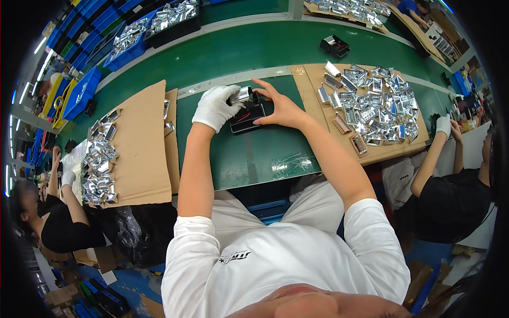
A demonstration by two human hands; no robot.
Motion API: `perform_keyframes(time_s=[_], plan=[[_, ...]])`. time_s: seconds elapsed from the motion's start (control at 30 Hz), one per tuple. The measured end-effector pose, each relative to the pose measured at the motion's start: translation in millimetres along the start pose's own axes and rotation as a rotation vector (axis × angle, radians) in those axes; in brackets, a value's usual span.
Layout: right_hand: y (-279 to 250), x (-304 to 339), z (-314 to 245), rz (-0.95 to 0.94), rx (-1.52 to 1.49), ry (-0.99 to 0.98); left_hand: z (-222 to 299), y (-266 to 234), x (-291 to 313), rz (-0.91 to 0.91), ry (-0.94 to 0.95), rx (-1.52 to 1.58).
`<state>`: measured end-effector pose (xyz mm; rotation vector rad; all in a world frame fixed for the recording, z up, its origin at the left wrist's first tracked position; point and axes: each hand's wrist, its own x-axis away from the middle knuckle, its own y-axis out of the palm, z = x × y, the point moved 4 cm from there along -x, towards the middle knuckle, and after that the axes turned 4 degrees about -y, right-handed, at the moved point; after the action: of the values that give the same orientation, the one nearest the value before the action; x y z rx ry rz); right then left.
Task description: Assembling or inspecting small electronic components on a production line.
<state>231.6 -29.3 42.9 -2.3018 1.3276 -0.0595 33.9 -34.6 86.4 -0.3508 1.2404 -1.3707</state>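
Note:
In a white glove, my left hand is closed on a shiny chrome metal piece. The piece is tilted over a black box-shaped holder on the green table. Something thin and red shows inside the holder, too small to name. Bare, my right hand curves around the holder's right side. Its thumb rests at the near right edge and its fingers reach to the far side, the index finger raised. The gloved fingers partly hide where piece and holder meet.
On my right, cardboard bears a heap of chrome pieces. More chrome pieces lie along the cardboard to my left. Farther back sit another black holder and a blue bin. Co-workers sit on both sides.

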Motion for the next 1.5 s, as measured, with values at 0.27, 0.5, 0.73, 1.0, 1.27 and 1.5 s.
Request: perform_keyframes(time_s=[0.27, 0.5, 0.73, 1.0, 1.27, 1.5], plan=[[0.1, 0.7, -6.6, -0.004, 0.028, -0.078, 12.5, -1.7, -0.2, 0.064, 0.07, -0.258], [0.9, 0.0, -4.3, -0.027, 0.18, -0.145, 11.4, 1.0, -2.1, -0.008, 0.005, -0.355], [0.9, 1.7, -7.9, 0.002, 0.162, -0.16, 12.7, 0.2, -0.5, -0.017, -0.01, -0.396], [1.2, 2.9, -2.7, -0.003, 0.185, -0.116, 17.1, 2.5, -0.2, -0.026, -0.004, -0.442], [4.0, 1.0, -2.5, -0.032, 0.288, -0.136, 17.9, 21.7, 0.8, -0.144, -0.036, -0.584], [-2.7, 4.4, -8.2, -0.034, 0.217, -0.118, 28.4, 6.5, -4.0, -0.32, -0.102, -0.436]])
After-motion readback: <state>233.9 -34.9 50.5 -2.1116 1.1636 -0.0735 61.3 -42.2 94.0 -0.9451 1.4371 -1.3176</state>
